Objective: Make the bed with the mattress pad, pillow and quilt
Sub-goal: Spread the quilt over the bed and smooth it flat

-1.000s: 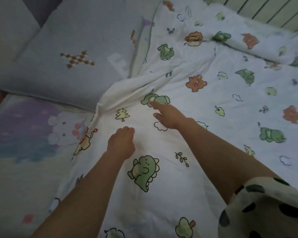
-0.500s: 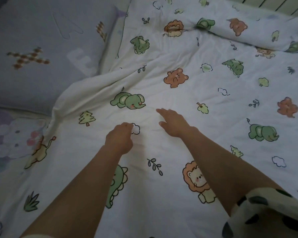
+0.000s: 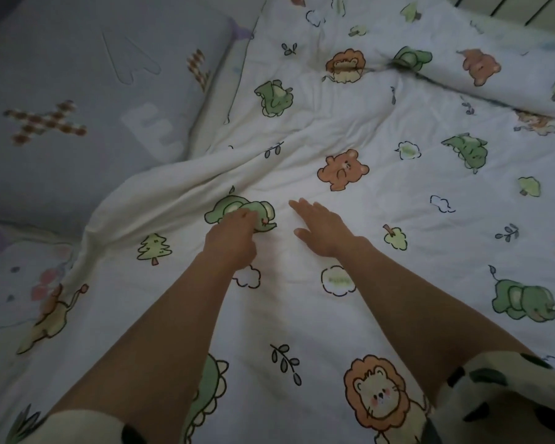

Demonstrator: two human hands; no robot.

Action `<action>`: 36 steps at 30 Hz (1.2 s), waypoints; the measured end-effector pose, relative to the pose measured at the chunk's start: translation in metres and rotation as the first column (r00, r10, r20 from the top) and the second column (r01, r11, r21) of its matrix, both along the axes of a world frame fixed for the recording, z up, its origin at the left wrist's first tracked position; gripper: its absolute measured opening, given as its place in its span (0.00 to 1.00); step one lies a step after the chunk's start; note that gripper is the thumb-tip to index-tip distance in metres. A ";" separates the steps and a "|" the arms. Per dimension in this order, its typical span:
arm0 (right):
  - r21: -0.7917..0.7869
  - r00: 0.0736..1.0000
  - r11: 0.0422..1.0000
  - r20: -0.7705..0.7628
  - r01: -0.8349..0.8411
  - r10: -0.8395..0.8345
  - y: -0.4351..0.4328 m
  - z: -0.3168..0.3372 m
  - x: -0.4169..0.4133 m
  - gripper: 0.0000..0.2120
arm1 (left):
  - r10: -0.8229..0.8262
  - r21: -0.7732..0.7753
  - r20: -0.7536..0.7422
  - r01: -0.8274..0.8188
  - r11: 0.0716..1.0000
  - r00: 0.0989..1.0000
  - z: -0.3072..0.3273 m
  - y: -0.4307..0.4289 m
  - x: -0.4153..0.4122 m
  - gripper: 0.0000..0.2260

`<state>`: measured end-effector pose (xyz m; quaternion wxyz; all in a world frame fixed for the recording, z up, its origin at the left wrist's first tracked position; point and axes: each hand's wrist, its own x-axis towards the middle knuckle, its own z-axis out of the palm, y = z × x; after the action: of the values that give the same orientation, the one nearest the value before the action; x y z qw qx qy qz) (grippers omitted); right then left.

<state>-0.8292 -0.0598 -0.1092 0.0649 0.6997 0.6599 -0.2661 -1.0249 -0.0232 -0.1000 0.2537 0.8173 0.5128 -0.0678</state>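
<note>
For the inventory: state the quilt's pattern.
The quilt is white, printed with cartoon animals, trees, clouds; head view.

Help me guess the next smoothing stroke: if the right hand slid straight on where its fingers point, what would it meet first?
Probably the raised fold of the quilt, just up-left of the right hand; the pillow lies beyond it. How high the fold stands is unclear.
</note>
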 end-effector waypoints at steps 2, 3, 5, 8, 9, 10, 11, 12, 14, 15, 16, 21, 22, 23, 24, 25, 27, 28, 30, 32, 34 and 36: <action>0.003 1.000 1.000 -0.005 0.004 -0.004 0.017 0.006 0.004 0.29 | -0.002 -0.002 0.017 0.002 1.000 1.000 0.005 0.019 0.003 0.26; 0.013 1.000 1.000 -0.009 0.004 -0.004 0.029 0.010 0.006 0.29 | -0.016 0.003 0.017 0.016 1.000 1.000 0.008 0.033 0.006 0.27; 0.025 1.000 1.000 -0.023 0.007 -0.006 0.047 0.017 0.010 0.28 | -0.040 0.029 0.014 0.039 0.999 0.999 0.012 0.055 0.012 0.27; 0.046 1.000 0.999 -0.006 0.007 -0.007 0.082 0.028 0.019 0.28 | -0.023 0.069 0.030 0.021 0.997 0.999 0.015 0.096 0.022 0.25; 0.063 1.000 0.998 -0.002 0.012 -0.012 0.094 0.031 0.022 0.27 | -0.021 0.077 0.025 0.019 0.997 0.999 0.014 0.109 0.024 0.24; 0.087 1.000 0.996 -0.003 0.022 -0.022 0.109 0.033 0.025 0.27 | -0.019 0.087 0.019 0.017 0.996 1.000 0.013 0.124 0.025 0.23; 0.115 1.000 0.993 0.001 0.031 -0.031 0.126 0.033 0.028 0.26 | -0.014 0.101 0.017 0.012 0.995 1.000 0.009 0.142 0.027 0.23; 0.142 0.999 0.989 0.003 0.044 -0.045 0.142 0.033 0.029 0.26 | -0.006 0.111 0.016 0.005 0.994 1.000 0.005 0.157 0.027 0.22; 0.209 0.997 0.975 -0.011 0.072 -0.071 0.185 0.027 0.027 0.24 | 0.012 0.143 0.038 -0.017 0.990 0.999 -0.008 0.193 0.028 0.21; 0.237 0.997 0.969 -0.017 0.076 -0.074 0.197 0.027 0.026 0.23 | 0.019 0.145 0.045 -0.025 0.989 0.999 -0.011 0.201 0.029 0.20; 0.248 0.996 0.965 -0.024 0.085 -0.081 0.222 0.019 0.022 0.23 | 0.032 0.123 0.038 -0.037 0.992 0.999 -0.021 0.219 0.027 0.21; 0.259 0.998 0.963 -0.007 0.069 -0.070 0.299 -0.014 0.007 0.25 | 0.026 -0.002 -0.066 -0.026 1.000 0.997 -0.056 0.260 0.025 0.28; 0.262 0.999 0.964 0.025 0.038 -0.047 0.307 -0.019 0.004 0.27 | 0.025 0.013 -0.074 -0.024 1.000 0.997 -0.059 0.262 0.025 0.29; 0.256 0.998 0.966 0.045 0.021 -0.034 0.318 -0.026 0.001 0.28 | 0.042 0.007 -0.059 -0.042 0.999 0.997 -0.062 0.267 0.025 0.31; 0.241 0.998 0.971 0.061 0.011 -0.027 0.327 -0.031 -0.002 0.31 | 0.058 -0.015 -0.036 -0.059 0.998 0.998 -0.063 0.272 0.026 0.33; 0.220 0.996 0.976 0.092 -0.002 -0.019 0.334 -0.033 -0.005 0.33 | 0.069 -0.057 -0.012 -0.070 0.996 0.998 -0.063 0.275 0.026 0.36; 0.209 0.983 0.976 0.183 -0.063 0.024 0.349 -0.036 -0.010 0.39 | 0.062 -0.129 0.011 -0.060 0.990 0.998 -0.061 0.283 0.026 0.40; 0.196 0.971 0.977 0.234 -0.088 0.040 0.355 -0.036 -0.012 0.40 | 0.035 -0.148 0.016 -0.032 0.989 0.999 -0.059 0.284 0.027 0.40; 0.152 0.948 0.982 0.312 -0.109 0.057 0.367 -0.038 -0.013 0.35 | -0.019 -0.138 0.049 0.025 0.990 0.999 -0.058 0.288 0.027 0.39; 0.214 0.956 0.976 0.291 -0.038 -0.027 0.372 -0.033 -0.008 0.21 | -0.072 -0.083 0.065 0.078 0.994 0.995 -0.052 0.289 0.028 0.33; 0.388 0.975 0.919 0.167 0.069 -0.144 0.389 -0.021 -0.010 0.18 | -0.067 0.051 0.020 0.066 0.997 0.998 -0.038 0.302 0.022 0.26; 0.573 0.985 0.808 0.002 0.141 -0.173 0.411 0.002 -0.017 0.20 | 0.014 0.200 -0.006 -0.012 0.980 1.000 -0.018 0.323 0.017 0.23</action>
<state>-0.8461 0.3516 -0.1071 -0.1514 0.7460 0.6471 -0.0420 -1.0080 0.2995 -0.1181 0.1687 0.8351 0.5233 -0.0172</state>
